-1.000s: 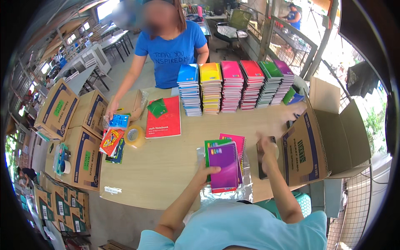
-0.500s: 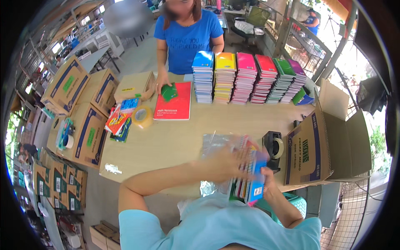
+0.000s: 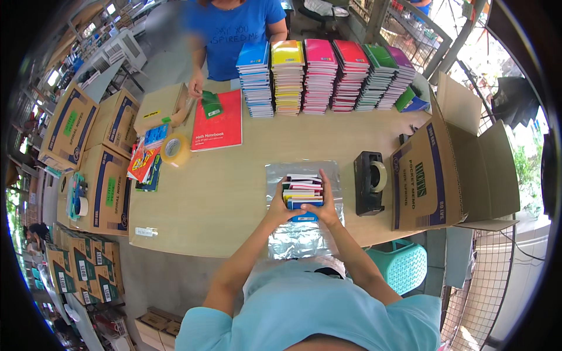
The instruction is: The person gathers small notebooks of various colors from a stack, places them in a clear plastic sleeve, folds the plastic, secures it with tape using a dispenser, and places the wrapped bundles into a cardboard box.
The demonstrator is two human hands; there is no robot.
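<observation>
Between my two palms I grip a thick bundle of small notebooks (image 3: 303,190), their edges facing up and a blue cover nearest me. My left hand (image 3: 280,205) closes on the bundle's left side and my right hand (image 3: 325,205) on its right, thumbs across the near cover. Under the bundle, a clear plastic bag (image 3: 298,238) lies flat on the table. To the right of my hands stands a black tape dispenser (image 3: 369,186) with a roll of tape. Beyond them, tall stacks of pocket notebooks (image 3: 319,79) stand in blue, yellow, pink, red, green and purple.
Across the table (image 3: 228,199), a person in a blue shirt (image 3: 240,29) holds a green notebook (image 3: 212,104) over a red notebook (image 3: 219,128). A tape roll (image 3: 175,149) lies left. An open carton (image 3: 430,175) stands right; more cartons (image 3: 105,187) are piled left.
The notebooks have moved left from beside the tape dispenser onto the plastic bag. My left hand went from crossing over them to their left side. The person opposite has lifted the green notebook's edge.
</observation>
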